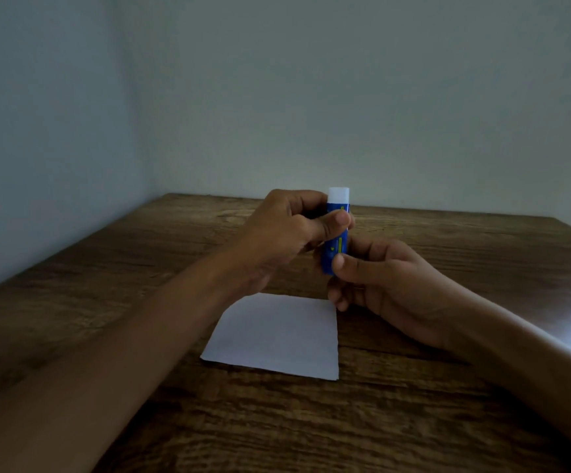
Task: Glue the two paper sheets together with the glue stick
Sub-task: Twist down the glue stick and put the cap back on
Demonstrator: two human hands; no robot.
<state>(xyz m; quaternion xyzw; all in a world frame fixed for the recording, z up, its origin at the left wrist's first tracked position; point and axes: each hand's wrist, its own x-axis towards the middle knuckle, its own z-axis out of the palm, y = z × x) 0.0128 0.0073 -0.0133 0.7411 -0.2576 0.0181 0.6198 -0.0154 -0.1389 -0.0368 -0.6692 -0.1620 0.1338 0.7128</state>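
Nearest the viewer, two bare forearms reach forward over a wooden table [414, 421], the left from the lower left, the right from the lower right; between them a white paper [277, 336] lies flat on the wood, below and just short of the grip; whether it is one sheet or two stacked cannot be told. Above the paper's far edge both hands meet on a glue stick [337, 244], held upright and clear of the table; the right hand [390, 285] pinches the lower end of the blue tube, thumb tip pressed on the near face, fingers curled round the far side; the left hand [284, 233] closes on the tube's upper half, thumb laid across the near face just above the right thumb, the remaining fingers bent behind; a white section [338, 194] stands out of the top of the grip, and whether it is a cap or bare glue cannot be told; yellow marks on the blue label are too small to read. Beyond the grip the table runs to its far edge; behind it stand pale, bare walls [345, 97] that meet in a corner to the left of the hands; the light is dim.
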